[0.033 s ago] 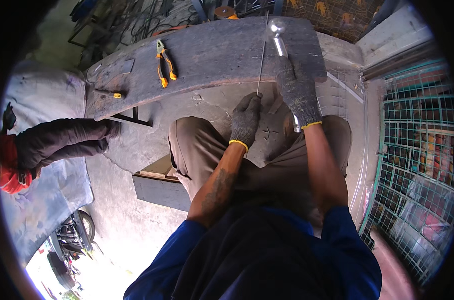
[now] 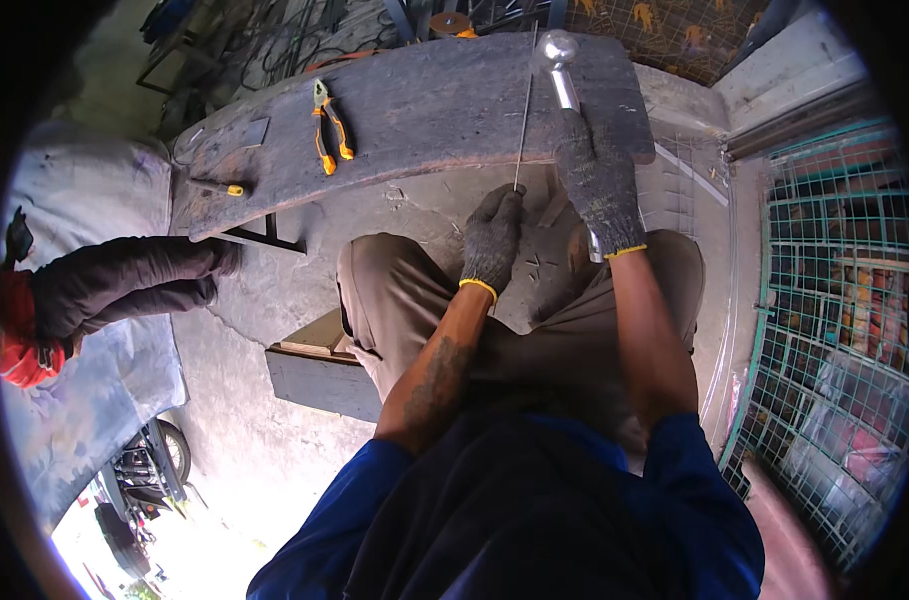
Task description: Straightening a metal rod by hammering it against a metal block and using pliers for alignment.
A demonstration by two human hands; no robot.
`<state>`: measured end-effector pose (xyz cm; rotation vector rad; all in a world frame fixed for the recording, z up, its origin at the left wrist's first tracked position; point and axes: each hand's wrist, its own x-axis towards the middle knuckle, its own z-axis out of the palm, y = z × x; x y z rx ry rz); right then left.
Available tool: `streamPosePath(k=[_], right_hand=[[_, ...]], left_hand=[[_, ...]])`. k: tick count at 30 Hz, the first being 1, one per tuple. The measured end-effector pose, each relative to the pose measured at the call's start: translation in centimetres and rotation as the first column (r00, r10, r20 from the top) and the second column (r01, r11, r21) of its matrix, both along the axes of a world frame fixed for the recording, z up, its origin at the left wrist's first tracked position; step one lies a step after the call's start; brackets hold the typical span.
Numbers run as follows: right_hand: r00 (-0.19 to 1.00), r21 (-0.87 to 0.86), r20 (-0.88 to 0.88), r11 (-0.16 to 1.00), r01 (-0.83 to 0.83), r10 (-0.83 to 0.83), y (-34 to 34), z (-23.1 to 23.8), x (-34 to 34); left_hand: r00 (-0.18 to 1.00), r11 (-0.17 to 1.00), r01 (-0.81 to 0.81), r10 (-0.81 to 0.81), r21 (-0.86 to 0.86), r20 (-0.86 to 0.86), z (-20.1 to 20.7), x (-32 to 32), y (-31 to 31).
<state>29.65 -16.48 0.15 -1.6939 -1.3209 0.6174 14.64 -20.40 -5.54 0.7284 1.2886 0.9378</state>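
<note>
My left hand (image 2: 490, 238), in a dark grey knit glove with a yellow cuff, is closed round the near end of a thin metal rod (image 2: 524, 118). The rod runs away from me across the dark worktop (image 2: 414, 110), over its far edge. In a matching glove, my right hand (image 2: 596, 180) grips a shiny metal hammer (image 2: 561, 70) by its handle. Its rounded head is above the board, just right of the rod, and the handle's end shows below my palm. Whether the head touches the board I cannot tell. Pliers (image 2: 332, 128) with orange and black handles lie on the board, left of the rod.
Another orange-tipped tool (image 2: 219, 187) lies at the worktop's left end. Short metal bits (image 2: 540, 268) are scattered on the floor between my knees. At left is another person's legs (image 2: 134, 280). A green wire-mesh panel (image 2: 824, 300) stands at right, a low box (image 2: 324, 375) beside my left leg.
The hammer and my right hand have shifted very slightly to the right. My left hand and the rod look unmoved.
</note>
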Motion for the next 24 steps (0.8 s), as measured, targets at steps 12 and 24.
streamPosePath(k=[12,24], right_hand=[[0.998,-0.136,-0.044,0.989,-0.056,0.050,1.9,-0.6,-0.4],[0.992,-0.156,-0.128,0.987,-0.026,0.006,2.8,-2.3,-0.3]], left_hand=[[1.000,1.000,0.015,-0.015,0.013,-0.025,-0.1,1.0,1.7],[0.999,0.999,0.035,-0.035,-0.014,-0.019,0.5,1.4,1.4]])
